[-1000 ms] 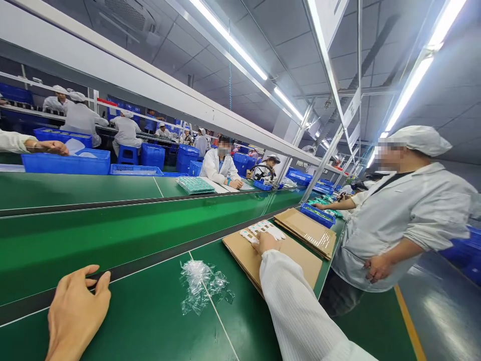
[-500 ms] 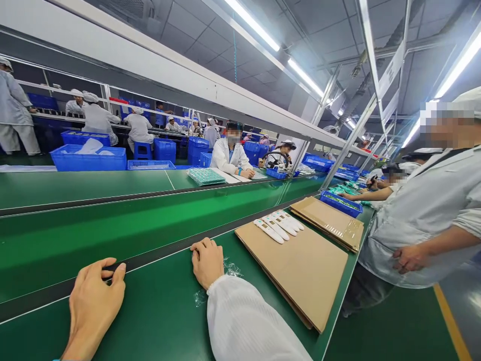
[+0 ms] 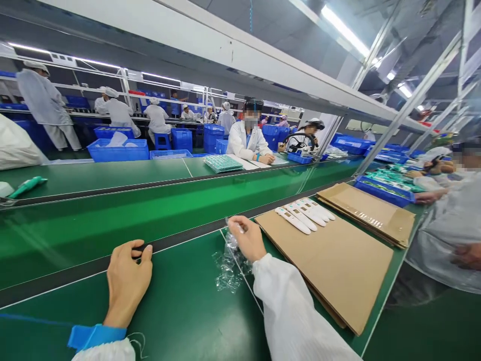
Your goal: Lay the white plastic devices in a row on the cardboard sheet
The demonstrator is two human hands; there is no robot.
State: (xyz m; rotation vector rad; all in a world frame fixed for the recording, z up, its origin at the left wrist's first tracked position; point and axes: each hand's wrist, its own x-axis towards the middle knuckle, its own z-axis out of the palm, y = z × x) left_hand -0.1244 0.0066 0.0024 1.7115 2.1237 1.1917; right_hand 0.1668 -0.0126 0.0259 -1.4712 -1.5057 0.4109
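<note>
Clear plastic bag (image 3: 229, 268) now showing, pinched in right hand (image 3: 246, 238)

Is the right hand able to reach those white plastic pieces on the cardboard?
Probably yes: the right hand rests on clear plastic wrap beside the cardboard sheet, and nothing appears to stand between it and the white plastic pieces.

Clear crumpled plastic wrap (image 3: 229, 268) partly hidden beneath the right hand (image 3: 247, 238), the pinched portion out of sight. White ribbed cloth sleeve (image 3: 293, 311) cut off by the bottom edge. Green items (image 3: 391, 181) in a distant blue plastic crate (image 3: 383, 196), too small to tell apart.
</note>
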